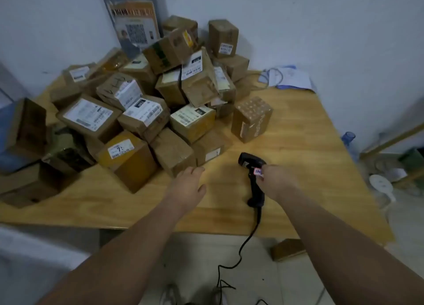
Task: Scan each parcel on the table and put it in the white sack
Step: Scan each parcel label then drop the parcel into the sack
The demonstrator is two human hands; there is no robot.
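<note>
Head view: right hand (274, 179) grips the black scanner (250, 160).
Left hand (187, 186) lies loose; box (128, 164) at its ten o'clock reads "7".

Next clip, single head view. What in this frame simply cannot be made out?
All head view:
- parcel labels: print blurred, unreadable.
- Whether the pale shape is the white sack: blurred, cut by the left edge.
- scanner cable: far end cut by the bottom edge.
- right hand: fingers hidden under the hand itself.

heaped brown parcels (146, 118) on table (298, 167)
</note>
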